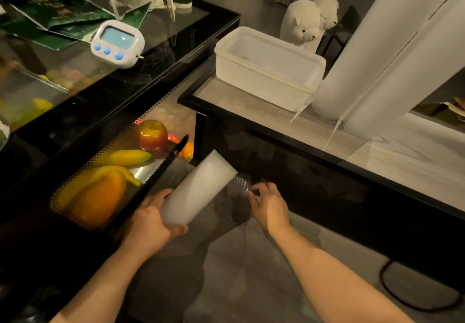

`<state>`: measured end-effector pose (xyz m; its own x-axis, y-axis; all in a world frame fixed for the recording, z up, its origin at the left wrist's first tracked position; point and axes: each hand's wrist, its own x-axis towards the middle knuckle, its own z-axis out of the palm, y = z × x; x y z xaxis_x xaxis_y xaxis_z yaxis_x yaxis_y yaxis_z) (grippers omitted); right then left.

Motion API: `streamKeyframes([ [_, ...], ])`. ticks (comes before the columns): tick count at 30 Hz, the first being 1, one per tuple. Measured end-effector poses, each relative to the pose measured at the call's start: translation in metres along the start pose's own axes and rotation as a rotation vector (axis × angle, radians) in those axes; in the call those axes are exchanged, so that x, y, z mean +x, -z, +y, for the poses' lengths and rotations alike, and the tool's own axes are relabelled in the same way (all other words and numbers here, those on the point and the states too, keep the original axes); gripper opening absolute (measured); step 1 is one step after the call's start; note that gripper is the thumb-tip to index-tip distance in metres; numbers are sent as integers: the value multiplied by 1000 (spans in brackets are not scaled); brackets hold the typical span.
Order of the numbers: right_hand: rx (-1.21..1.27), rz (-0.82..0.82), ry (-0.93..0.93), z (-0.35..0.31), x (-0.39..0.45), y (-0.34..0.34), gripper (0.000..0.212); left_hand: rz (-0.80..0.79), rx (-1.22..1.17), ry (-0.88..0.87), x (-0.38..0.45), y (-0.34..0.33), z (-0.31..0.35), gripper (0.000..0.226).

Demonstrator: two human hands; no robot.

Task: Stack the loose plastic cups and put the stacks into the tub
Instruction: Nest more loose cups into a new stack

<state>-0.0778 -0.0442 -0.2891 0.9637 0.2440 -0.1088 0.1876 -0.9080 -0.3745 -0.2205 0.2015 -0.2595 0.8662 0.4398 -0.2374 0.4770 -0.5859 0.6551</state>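
Observation:
My left hand [151, 219] grips the lower end of a short stack of translucent white plastic cups [198, 186], tilted up and to the right over the floor. My right hand [269, 204] pinches the rim of a single clear cup [242, 182], blurred, just right of the stack's open mouth. The white plastic tub [266, 71] stands on the glass table at the upper middle, with little visible inside. Two very long cup stacks [387, 53] lean across the table to the right of the tub.
A black glass-topped table [251, 119] carries the tub. On the left, a black counter holds a white timer [117, 43] and green packets. A shelf below shows bananas [120, 158], an apple [153, 134] and an orange pepper. Two white plush animals [309, 18] stand behind the tub.

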Motion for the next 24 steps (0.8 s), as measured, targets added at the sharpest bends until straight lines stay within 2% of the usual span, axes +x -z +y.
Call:
streamKeyframes([
  [2,38,-141,-99,-7,19,9,52,1,18,7,-3,-2,1,101],
  [4,30,-273,-91,-15,34,14,64,-4,47,32,-7,-2,1,101],
  [8,163,-389,-58,-23,47,18,63,-2,57,56,-14,1,0,101],
  [13,239,-298,-102,-23,40,16,43,18,30,81,-25,2,-7,102],
  [15,442,-217,-171,-20,32,17,30,18,10,86,-30,2,-9,102],
  [18,926,-63,-356,-25,22,39,14,27,-3,81,-36,3,-10,101],
  [20,1178,-17,-416,-31,19,58,4,42,-9,80,-37,4,-11,99],
  [22,1307,-47,-355,-37,16,70,4,50,-12,80,-39,4,-10,97],
  [24,1308,-142,-234,-45,13,77,11,54,-8,72,-41,2,-7,97],
])
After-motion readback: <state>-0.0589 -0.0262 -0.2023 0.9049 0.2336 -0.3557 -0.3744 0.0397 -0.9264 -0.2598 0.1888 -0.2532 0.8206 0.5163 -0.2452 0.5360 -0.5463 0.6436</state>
